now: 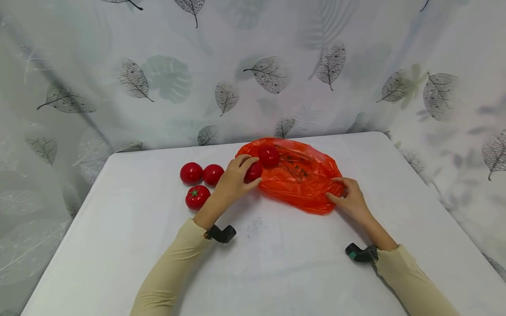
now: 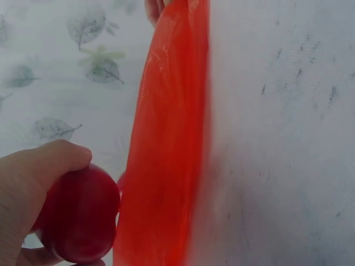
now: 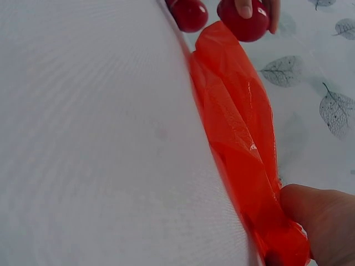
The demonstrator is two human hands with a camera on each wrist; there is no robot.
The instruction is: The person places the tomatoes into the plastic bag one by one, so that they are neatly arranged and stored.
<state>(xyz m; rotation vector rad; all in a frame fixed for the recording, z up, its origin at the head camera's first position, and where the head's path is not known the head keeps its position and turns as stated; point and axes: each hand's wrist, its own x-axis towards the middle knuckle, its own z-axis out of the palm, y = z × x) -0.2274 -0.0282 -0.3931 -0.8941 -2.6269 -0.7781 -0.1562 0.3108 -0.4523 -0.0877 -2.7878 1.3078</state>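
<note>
My left hand (image 1: 234, 177) grips a red tomato (image 1: 253, 172) at the left edge of an orange-red plastic bag (image 1: 300, 175). In the left wrist view the thumb lies over the top of this tomato (image 2: 80, 213), close beside the bag (image 2: 166, 122). Another tomato (image 1: 269, 156) rests at the bag's upper left part; whether it lies inside or on top I cannot tell. My right hand (image 1: 352, 198) pinches the bag's right end between thumb and fingers. The right wrist view shows that thumb (image 3: 310, 205) against the crumpled plastic (image 3: 238, 133).
Three more tomatoes sit left of my left hand: one at the back left (image 1: 191, 173), one beside it (image 1: 213, 174), and one in front with a green stem (image 1: 197, 197). The white table (image 1: 284, 263) meets a leaf-patterned curtain (image 1: 245, 109) behind.
</note>
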